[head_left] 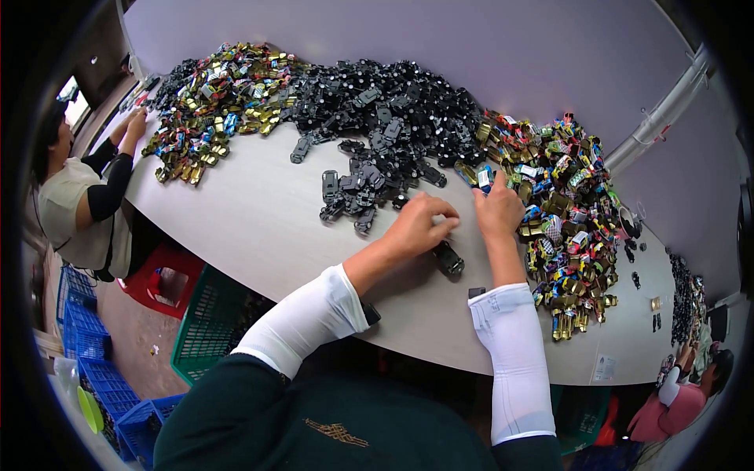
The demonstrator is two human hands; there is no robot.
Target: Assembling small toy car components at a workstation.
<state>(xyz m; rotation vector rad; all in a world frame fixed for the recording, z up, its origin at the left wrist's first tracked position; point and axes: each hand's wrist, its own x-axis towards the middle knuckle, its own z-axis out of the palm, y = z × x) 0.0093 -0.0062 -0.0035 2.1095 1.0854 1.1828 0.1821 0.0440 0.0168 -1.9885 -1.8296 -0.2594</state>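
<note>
My left hand is closed around a small black toy-car chassis that sticks out below it on the table. My right hand reaches up and pinches a blue and white toy-car shell at the edge of the coloured shell heap. A large pile of black chassis parts lies just beyond both hands. Both forearms wear white sleeves.
Another heap of coloured shells lies at the far left, where a seated person works. Another person sits at the lower right. Green, red and blue crates stand on the floor at left. A loose black piece lies near my right wrist.
</note>
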